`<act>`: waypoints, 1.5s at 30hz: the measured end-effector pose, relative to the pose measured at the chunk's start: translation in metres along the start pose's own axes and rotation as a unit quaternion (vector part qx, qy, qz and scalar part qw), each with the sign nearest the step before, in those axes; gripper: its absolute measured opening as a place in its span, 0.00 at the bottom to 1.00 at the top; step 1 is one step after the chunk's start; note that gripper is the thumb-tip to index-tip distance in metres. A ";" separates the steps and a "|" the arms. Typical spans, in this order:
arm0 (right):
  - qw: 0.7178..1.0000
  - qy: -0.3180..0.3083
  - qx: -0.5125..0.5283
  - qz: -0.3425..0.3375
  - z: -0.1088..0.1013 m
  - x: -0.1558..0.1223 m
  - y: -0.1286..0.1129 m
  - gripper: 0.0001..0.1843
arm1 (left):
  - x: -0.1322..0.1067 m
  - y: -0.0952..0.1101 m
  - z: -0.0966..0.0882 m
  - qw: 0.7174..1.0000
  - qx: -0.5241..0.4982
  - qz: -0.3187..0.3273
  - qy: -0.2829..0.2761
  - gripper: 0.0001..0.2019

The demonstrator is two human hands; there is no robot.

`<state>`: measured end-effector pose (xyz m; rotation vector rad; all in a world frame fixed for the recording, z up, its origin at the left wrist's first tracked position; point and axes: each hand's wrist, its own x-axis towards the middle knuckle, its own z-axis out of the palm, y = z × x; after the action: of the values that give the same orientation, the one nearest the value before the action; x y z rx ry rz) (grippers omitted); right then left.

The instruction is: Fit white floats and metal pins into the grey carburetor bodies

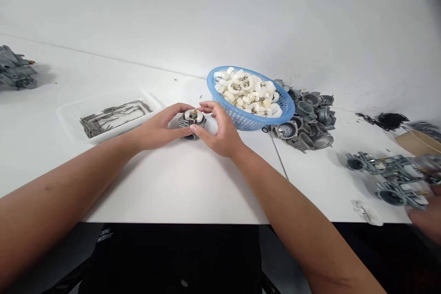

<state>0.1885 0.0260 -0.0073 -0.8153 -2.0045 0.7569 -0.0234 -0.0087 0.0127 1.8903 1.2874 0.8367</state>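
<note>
A grey metal carburetor sits on the white table between my hands, its open side facing up. Inside it shows a white float, with a small brass piece standing at the centre. My left hand curls around the carburetor's left side, thumb along the near edge. From the right, my right hand grips it, with the thumb pressed at the near rim and the fingers arched over the far side. Fingers partly hide the carburetor's edges.
Left stands a translucent tray of thin metal pins. A blue basket full of white floats is behind my right hand, beside piled metal bowls. More carburetors and another person's blurred hand are at right.
</note>
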 end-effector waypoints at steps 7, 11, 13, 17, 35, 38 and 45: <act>0.999 0.002 0.040 0.024 0.006 -0.001 0.004 0.43 | 0.002 -0.004 0.003 0.998 -0.053 -0.020 -0.013 0.25; 0.999 -0.001 0.043 0.006 0.009 0.000 0.007 0.40 | 0.002 -0.003 0.004 0.998 -0.057 -0.035 -0.004 0.24; 0.999 -0.006 0.037 -0.006 0.009 -0.001 0.007 0.37 | 0.002 -0.003 0.004 0.998 -0.048 -0.030 0.002 0.23; 0.998 -0.038 0.044 -0.011 0.005 0.000 0.007 0.34 | 0.002 -0.005 0.004 0.999 -0.042 -0.024 0.009 0.23; 0.987 -0.109 0.105 0.045 -0.002 -0.002 0.003 0.43 | 0.005 -0.020 0.006 0.997 -0.071 0.024 -0.005 0.21; 0.987 -0.123 0.089 0.044 -0.004 -0.002 0.005 0.51 | 0.005 -0.020 0.006 0.998 -0.065 0.018 0.000 0.21; 0.990 -0.113 0.072 0.047 -0.001 -0.003 0.006 0.52 | 0.003 -0.011 0.005 0.997 -0.078 -0.006 -0.003 0.22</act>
<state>0.1927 0.0274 -0.0124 -0.7712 -2.0916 1.0753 -0.0244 -0.0038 0.0014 1.7596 1.1918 0.8983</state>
